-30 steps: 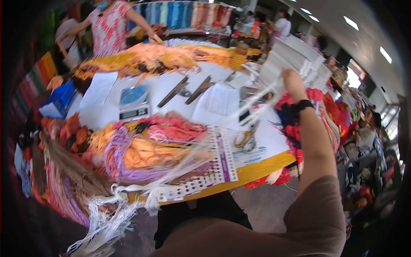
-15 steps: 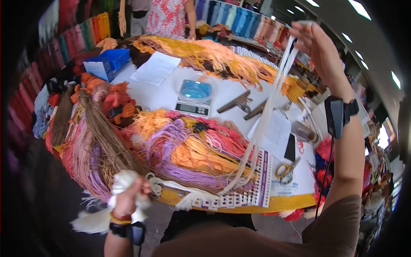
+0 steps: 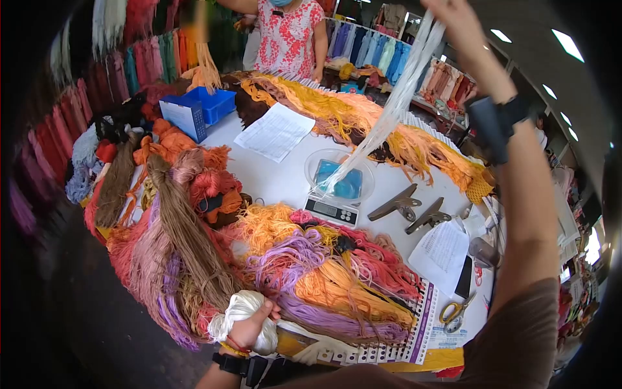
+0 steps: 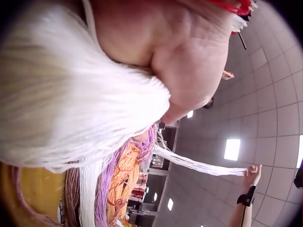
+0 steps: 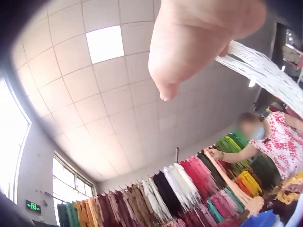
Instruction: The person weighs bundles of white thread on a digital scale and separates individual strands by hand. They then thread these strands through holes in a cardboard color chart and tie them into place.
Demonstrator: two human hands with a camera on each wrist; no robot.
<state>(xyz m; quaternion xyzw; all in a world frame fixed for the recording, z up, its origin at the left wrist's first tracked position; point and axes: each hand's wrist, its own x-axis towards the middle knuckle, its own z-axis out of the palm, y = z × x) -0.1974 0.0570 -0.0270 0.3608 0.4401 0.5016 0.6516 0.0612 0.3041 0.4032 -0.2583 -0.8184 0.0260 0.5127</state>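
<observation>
My left hand (image 3: 249, 325), low at the table's near edge, grips a thick bundle of white yarn (image 3: 241, 310); in the left wrist view the bundle (image 4: 80, 99) bulges beside the palm (image 4: 175, 52). Raised high at the upper right, my right hand (image 3: 461, 29) holds the top of a long white strand (image 3: 398, 107). That strand slants down to the left, its lower end in front of the scale (image 3: 332, 211) and its clear dish. In the right wrist view the strand (image 5: 267, 71) runs rightward from the hand (image 5: 203, 42).
Piles of orange and purple yarn (image 3: 324, 279) and brown yarn (image 3: 188, 227) cover the near side. Two metal clips (image 3: 395, 206), papers (image 3: 275, 131), scissors (image 3: 457, 312) and a blue box (image 3: 214, 104) lie on the table. Behind it stands a person (image 3: 289, 39) in a red-and-white top.
My right hand has stayed raised, and the strand's lower end has swung from the near yarn pile toward the scale. The left hand, gripping the white bundle, appears farther right in the head view.
</observation>
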